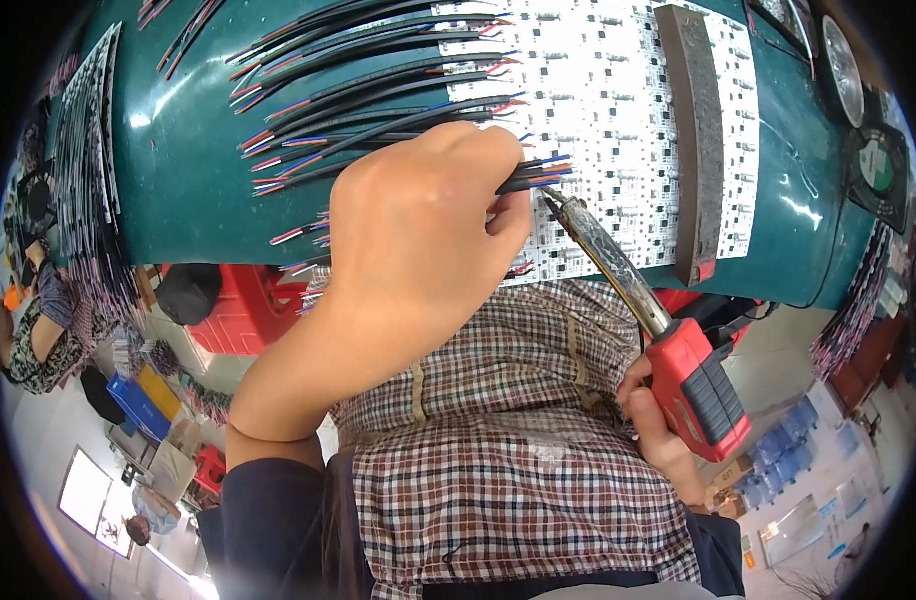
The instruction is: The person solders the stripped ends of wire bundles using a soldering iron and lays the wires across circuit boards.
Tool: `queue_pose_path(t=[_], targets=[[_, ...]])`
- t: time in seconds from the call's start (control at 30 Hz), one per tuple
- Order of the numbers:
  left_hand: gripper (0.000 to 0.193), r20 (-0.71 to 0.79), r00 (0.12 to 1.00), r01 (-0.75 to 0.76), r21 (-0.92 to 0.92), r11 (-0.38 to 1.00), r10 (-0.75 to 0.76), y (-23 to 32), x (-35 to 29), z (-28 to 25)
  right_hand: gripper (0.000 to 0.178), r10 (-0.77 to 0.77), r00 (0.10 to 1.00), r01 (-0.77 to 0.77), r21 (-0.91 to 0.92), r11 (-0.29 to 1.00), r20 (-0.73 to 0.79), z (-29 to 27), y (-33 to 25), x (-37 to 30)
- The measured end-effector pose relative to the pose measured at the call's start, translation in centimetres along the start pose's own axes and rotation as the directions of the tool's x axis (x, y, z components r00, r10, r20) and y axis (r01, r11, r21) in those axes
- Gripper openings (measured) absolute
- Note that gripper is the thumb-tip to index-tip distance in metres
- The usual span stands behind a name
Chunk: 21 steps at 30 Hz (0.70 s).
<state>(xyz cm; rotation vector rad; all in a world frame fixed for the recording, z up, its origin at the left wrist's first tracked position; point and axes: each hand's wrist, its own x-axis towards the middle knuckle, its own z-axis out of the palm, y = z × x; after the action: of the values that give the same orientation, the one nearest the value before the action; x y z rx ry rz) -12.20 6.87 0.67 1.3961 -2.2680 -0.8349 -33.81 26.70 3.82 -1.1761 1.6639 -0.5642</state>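
Note:
My left hand is closed around black cables whose blue, orange and red wire ends stick out past the fingers. Those ends hover over a white sheet of small circuit boards. From the lower right, my right hand grips the red and black handle of a soldering iron. The iron's tip is close to the wire ends; whether they touch I cannot tell. More black cables lie side by side left of the sheet, with their right ends on its left edge.
A long dark metal bar lies across the sheet's right side. On the green table, a bundle of finished strips with cables sits at far left. A round metal dish and a small black fan stand at right. A red stool is below.

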Motion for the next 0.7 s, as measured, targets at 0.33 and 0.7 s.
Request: queue_pose_path(t=[0.33,0.7], targets=[[0.019,-0.008,0.991,-0.136,0.038,0.99,0.137,-0.4,0.0,0.1,0.016,-0.076,0.993,0.074,-0.032,0.997,-0.087,0.4,0.5,-0.6],[0.012,0.108,0.993,-0.033,-0.065,0.997,0.04,0.1,0.6,-1.0,0.009,0.066,0.989,-0.052,0.102,0.993,-0.134,0.4,-0.4,-0.8]])
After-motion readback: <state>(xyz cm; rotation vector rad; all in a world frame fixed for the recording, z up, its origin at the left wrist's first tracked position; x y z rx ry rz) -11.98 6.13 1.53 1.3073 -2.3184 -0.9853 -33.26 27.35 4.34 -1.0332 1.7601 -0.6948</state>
